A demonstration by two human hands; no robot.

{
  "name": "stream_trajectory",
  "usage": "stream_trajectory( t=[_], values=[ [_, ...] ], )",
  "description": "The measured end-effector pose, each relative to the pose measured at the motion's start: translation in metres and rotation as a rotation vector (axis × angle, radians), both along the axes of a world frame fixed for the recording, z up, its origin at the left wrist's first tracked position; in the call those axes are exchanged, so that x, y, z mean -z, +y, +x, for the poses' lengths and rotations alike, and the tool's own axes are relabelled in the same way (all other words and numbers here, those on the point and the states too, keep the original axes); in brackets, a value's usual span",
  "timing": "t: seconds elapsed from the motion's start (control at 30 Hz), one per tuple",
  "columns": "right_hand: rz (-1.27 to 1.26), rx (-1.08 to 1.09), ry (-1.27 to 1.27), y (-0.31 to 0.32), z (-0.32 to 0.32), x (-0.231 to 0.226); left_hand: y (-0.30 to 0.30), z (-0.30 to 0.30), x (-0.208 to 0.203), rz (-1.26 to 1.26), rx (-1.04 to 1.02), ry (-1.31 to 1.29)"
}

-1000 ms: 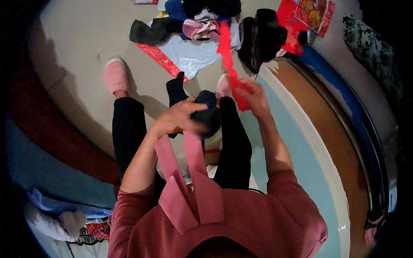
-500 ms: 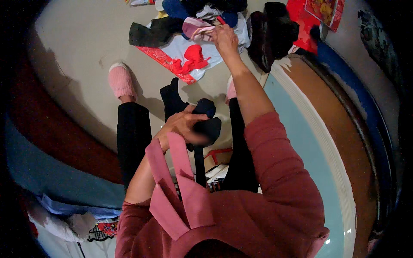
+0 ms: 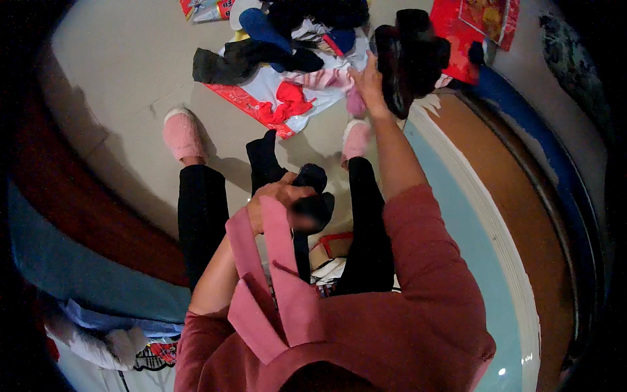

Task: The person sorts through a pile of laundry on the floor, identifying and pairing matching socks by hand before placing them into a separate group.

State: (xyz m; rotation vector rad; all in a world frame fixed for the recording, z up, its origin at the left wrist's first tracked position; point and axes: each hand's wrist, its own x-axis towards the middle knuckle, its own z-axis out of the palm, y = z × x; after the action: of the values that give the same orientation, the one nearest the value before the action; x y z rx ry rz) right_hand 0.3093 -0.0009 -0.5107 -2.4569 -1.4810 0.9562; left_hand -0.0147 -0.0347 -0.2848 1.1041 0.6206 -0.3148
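Observation:
My left hand (image 3: 275, 198) is closed around several black socks (image 3: 315, 210) above my lap. One black sock (image 3: 262, 160) hangs out past its far side. My right hand (image 3: 369, 88) reaches forward to the pile and grips a pink striped sock (image 3: 320, 79), whose pink end dangles below the fingers. Under the pile lies a white and red plastic bag (image 3: 256, 91). On it are a red cloth piece (image 3: 290, 101), a dark grey sock (image 3: 219, 66) and a blue sock (image 3: 264, 29).
Dark brown boots or shoes (image 3: 408, 62) stand right of the pile, with a red printed bag (image 3: 457, 39) beyond. My feet wear pink slippers (image 3: 184, 136). A pale blue panel with a white edge (image 3: 457, 215) runs along the right. Folded clothes (image 3: 104, 340) lie at lower left.
My right hand has moved right and nearer to me, drawing the pink striped sock along the pile's near side. My left hand still holds the black socks.

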Motion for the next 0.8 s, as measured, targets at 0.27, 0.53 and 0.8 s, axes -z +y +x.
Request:
stream_trajectory(
  t=[0.27, 0.53, 0.8],
  values=[
    [-0.173, 0.194, 0.474, -0.015, -0.048, -0.042, -0.017, 0.002, 0.010, 0.051, 0.099, 0.051],
    [-0.151, 0.533, 0.849, -0.030, -0.078, -0.195, -0.017, 0.002, 0.008, 0.161, 0.023, 0.003],
    [-0.068, 0.580, 1.006, -0.028, -0.065, -0.259, -0.005, -0.004, -0.007, 0.087, -0.007, -0.029]
  ],
)
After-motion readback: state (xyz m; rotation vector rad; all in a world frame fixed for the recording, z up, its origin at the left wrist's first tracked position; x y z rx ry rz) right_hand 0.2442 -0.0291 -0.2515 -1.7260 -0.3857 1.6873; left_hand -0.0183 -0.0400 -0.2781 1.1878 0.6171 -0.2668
